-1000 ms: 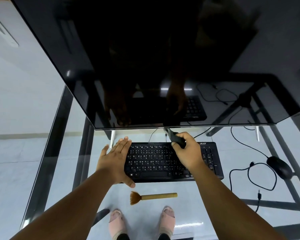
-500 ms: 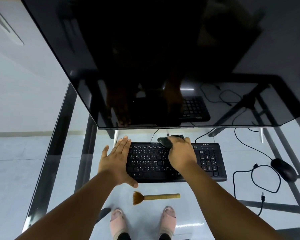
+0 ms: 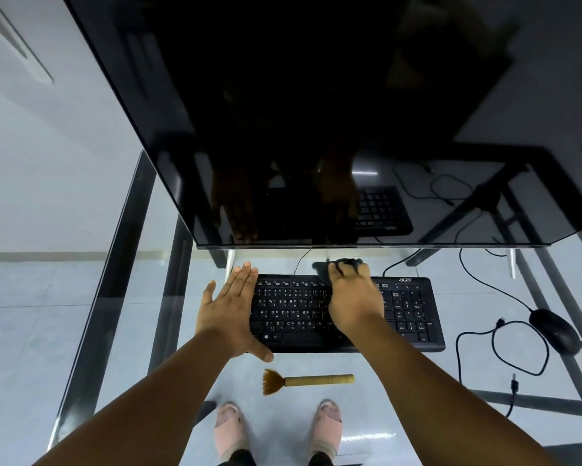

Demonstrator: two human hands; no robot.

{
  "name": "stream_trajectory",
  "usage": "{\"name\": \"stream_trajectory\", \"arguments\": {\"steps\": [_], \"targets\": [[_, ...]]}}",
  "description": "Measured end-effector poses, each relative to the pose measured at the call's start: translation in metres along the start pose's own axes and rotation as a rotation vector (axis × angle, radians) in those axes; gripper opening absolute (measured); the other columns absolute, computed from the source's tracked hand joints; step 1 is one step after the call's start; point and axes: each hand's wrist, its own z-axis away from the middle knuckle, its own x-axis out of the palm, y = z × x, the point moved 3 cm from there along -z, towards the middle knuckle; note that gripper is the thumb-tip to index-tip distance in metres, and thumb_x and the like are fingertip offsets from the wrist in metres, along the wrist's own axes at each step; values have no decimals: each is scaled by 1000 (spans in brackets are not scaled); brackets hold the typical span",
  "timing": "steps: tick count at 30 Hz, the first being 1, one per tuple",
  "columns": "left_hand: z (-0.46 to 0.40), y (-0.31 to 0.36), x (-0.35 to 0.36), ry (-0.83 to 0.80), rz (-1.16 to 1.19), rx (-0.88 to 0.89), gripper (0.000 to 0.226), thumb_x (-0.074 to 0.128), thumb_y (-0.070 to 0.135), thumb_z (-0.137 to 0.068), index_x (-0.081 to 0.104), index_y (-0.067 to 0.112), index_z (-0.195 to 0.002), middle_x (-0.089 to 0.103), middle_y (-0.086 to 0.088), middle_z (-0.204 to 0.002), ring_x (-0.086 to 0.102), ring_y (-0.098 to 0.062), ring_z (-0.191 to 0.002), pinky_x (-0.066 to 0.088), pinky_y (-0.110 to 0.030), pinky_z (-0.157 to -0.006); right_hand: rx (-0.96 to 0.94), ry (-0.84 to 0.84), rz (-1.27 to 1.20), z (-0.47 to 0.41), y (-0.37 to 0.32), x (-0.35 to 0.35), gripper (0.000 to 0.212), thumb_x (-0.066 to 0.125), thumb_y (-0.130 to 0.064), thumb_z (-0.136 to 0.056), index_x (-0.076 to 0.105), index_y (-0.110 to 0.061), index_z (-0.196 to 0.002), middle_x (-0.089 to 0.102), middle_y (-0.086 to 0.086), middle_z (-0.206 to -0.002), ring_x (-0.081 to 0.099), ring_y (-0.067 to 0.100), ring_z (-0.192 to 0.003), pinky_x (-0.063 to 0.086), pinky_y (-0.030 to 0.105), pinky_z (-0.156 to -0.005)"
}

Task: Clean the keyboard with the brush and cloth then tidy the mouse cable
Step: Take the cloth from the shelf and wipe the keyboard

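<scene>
The brush is seen lying nearest on the glass desk, untouched; beyond it the keyboard is steadied at its left end by the left hand, laid flat and open; the right hand is closed on a dark cloth at the far edge; the mouse and looped cable are noted to the right.

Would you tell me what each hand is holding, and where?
The right hand grips the bunched dark cloth from above; the left hand lies flat, holding nothing.
</scene>
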Motion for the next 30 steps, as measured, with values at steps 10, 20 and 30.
{"name": "stream_trajectory", "arguments": {"steps": [10, 20, 30], "targets": [[0, -1, 0, 4, 18, -1, 155, 73, 81, -42, -23, 25, -150, -25, 7, -159, -20, -10, -146, -7, -49, -120, -160, -49, 23, -1, -47, 1, 85, 57, -11, -85, 14, -36, -154, 24, 4, -156, 17, 30, -138, 40, 40, -104], [2, -1, -2, 14, 41, 0, 154, 76, 78, -44, -21, 25, -151, -23, 8, -160, -18, -9, -146, -9, -46, -119, -19, -75, -29, -9, -15, -4, 76, 56, -7, -83, 29, -30, -150, 31, 1, -145, 23, 27, -130, 49, 38, -94], [2, -1, -4, 9, 51, -3, 154, 76, 78, -43, -22, 26, -151, -24, 9, -159, -19, -7, -146, -9, -45, -120, -170, -5, 20, -3, -43, 0, 79, 57, -12, -83, 26, -40, -150, 28, -1, -147, 23, 27, -131, 42, 41, -98]]}}
